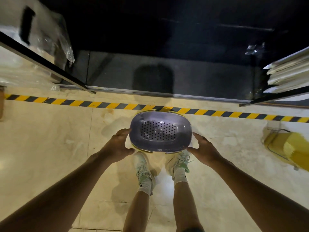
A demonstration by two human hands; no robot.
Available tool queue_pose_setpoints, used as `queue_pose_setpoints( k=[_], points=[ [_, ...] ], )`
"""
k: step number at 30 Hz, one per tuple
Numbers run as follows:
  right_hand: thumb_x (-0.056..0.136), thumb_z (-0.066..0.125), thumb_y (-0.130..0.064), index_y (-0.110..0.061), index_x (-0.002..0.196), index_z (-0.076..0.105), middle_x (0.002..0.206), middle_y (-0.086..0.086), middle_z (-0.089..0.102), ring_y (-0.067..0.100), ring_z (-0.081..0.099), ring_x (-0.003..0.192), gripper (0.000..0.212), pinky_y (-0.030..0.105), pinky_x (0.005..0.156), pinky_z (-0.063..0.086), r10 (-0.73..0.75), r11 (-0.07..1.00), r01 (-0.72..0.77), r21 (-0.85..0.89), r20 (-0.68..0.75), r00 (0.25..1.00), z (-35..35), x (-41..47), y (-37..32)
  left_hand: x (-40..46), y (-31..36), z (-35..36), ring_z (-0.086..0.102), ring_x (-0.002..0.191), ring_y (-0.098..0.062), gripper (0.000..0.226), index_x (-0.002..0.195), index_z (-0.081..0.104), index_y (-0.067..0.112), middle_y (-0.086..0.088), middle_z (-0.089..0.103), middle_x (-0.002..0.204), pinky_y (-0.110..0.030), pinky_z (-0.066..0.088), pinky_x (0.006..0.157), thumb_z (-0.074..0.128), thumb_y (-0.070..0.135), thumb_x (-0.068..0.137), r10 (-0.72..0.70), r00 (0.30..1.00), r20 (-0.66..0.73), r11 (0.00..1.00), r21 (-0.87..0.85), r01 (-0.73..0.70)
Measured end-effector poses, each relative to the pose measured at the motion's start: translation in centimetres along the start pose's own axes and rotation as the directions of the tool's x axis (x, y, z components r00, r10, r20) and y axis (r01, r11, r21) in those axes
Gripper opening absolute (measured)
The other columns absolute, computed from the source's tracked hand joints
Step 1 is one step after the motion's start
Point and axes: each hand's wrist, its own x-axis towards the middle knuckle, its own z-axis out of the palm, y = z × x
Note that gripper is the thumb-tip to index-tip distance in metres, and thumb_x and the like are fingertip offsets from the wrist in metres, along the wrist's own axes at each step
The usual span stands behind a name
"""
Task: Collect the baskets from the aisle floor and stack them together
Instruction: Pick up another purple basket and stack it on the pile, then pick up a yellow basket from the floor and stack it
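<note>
A grey-purple oval basket (pixel 160 131) with a perforated bottom is held above my feet, its open side facing up. Yellow rims (pixel 173 152) of a second basket show just under it, so the two sit nested. My left hand (pixel 119 144) grips the left end of the stack, thumb curled under the near rim. My right hand (pixel 203 148) grips the right end the same way. A yellow basket (pixel 287 149) lies tipped on the floor at the right edge, blurred.
A yellow-and-black hazard stripe (pixel 83 103) crosses the pale floor ahead of my feet. Beyond it is a dark low shelf bay (pixel 167 74). Wrapped goods (pixel 50 39) sit on shelving at the left, and flat white packs (pixel 287 74) at the right.
</note>
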Motion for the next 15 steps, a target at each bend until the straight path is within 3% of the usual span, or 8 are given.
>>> queue_pose_setpoints(
  k=[1, 2, 5, 7, 15],
  points=[
    [0.088, 0.074, -0.038, -0.038, 0.124, 0.058, 0.113, -0.012, 0.057, -0.029, 0.056, 0.087, 0.040, -0.008, 0.061, 0.039, 0.008, 1.000, -0.008, -0.013, 0.007, 1.000, -1.4, -1.3, -1.1, -1.6, 1.0, -1.8, 0.030, 0.150, -0.022, 0.093, 0.161, 0.025, 0.023, 0.001, 0.028, 0.166, -0.034, 0.031, 0.118, 0.079, 0.032, 0.087, 0.048, 0.999, -0.006, 0.998, 0.051, -0.048],
    [0.089, 0.074, -0.038, -0.033, 0.132, 0.059, 0.118, -0.010, 0.060, -0.022, 0.060, 0.098, 0.046, -0.005, 0.070, 0.040, 0.019, 0.999, -0.018, -0.049, 0.013, 1.000, -2.7, -2.9, -2.4, -3.5, 2.0, -3.5, 0.027, 0.152, -0.021, 0.092, 0.162, 0.025, 0.021, 0.000, 0.027, 0.167, -0.033, 0.027, 0.120, 0.078, 0.033, 0.088, 0.098, 0.995, -0.012, 0.989, 0.109, -0.096],
    [0.092, 0.073, -0.028, -0.023, 0.148, 0.050, 0.148, 0.005, 0.054, 0.023, 0.054, 0.132, 0.061, 0.025, 0.099, 0.040, 0.025, 0.986, -0.024, -0.167, 0.003, 1.000, -6.5, -8.1, -6.3, -9.4, 4.5, -8.2, 0.017, 0.155, -0.019, 0.089, 0.163, 0.021, 0.024, 0.003, 0.019, 0.169, -0.032, 0.018, 0.126, 0.072, 0.040, 0.092, 0.190, 0.981, -0.038, 0.949, 0.265, -0.174],
    [0.093, 0.071, -0.027, -0.022, 0.150, 0.046, 0.153, 0.005, 0.048, 0.025, 0.048, 0.137, 0.063, 0.030, 0.107, 0.038, 0.018, 0.979, -0.018, -0.203, -0.003, 1.000, -8.7, -11.7, -8.6, -13.1, 5.6, -10.7, 0.011, 0.157, -0.019, 0.088, 0.163, 0.018, 0.027, 0.005, 0.013, 0.170, -0.033, 0.015, 0.127, 0.068, 0.046, 0.094, 0.235, 0.971, -0.042, 0.908, 0.366, -0.204],
    [0.095, 0.068, -0.029, -0.020, 0.152, 0.042, 0.159, 0.001, 0.038, 0.021, 0.039, 0.144, 0.063, 0.031, 0.117, 0.032, -0.045, 0.976, 0.025, -0.215, -0.089, 0.995, -15.1, -23.5, -12.0, -22.9, 9.9, -15.6, -0.002, 0.158, -0.023, 0.087, 0.164, 0.008, 0.027, 0.004, 0.000, 0.172, -0.038, 0.004, 0.127, 0.043, 0.069, 0.097, 0.329, 0.943, -0.049, 0.770, 0.592, -0.238]
  ],
)
